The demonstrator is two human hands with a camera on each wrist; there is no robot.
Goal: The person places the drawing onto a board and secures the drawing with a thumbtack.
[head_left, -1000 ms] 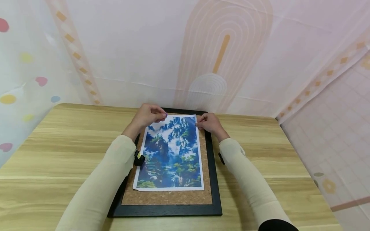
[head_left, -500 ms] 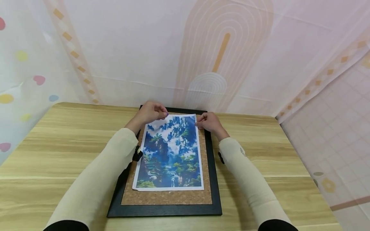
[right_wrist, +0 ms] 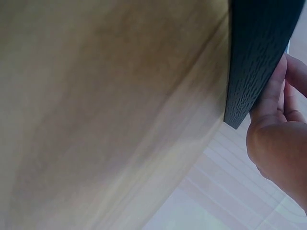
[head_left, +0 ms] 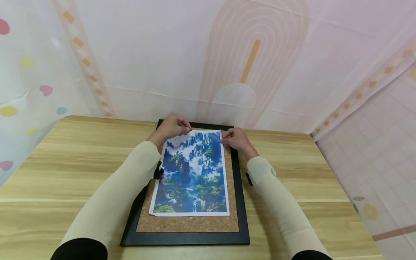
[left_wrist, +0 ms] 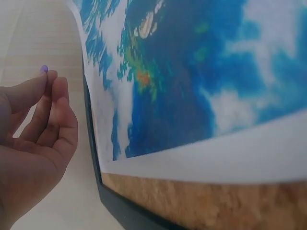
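With the landscape print (head_left: 192,172) lying on the cork board (head_left: 186,223) mid-counter, the left hand (head_left: 171,127) pinching a purple pushpin (left_wrist: 44,69) at its 11 o'clock corner should press straight down while the right hand's (head_left: 236,139) fingers, pinching the 1 o'clock corner, hold the sheet flat.

the print (head_left: 193,173) is blue, white and green: blue peaks, white cloud, green trees, inside a white border. it lies on a speckled tan cork board (head_left: 188,224) framed in black (head_left: 185,238). the pin (head_left: 189,129) pinched in the left hand (head_left: 171,127) is purple. the table (head_left: 65,162) is pale wood with yellowish grain bands. both sleeves (head_left: 113,195) are cream with black cuffs nearer the shoulder. the backdrop (head_left: 247,61) is pale pink with peach arches, orange diamonds and, at the table's left edge, pink, yellow and blue hearts and dots.
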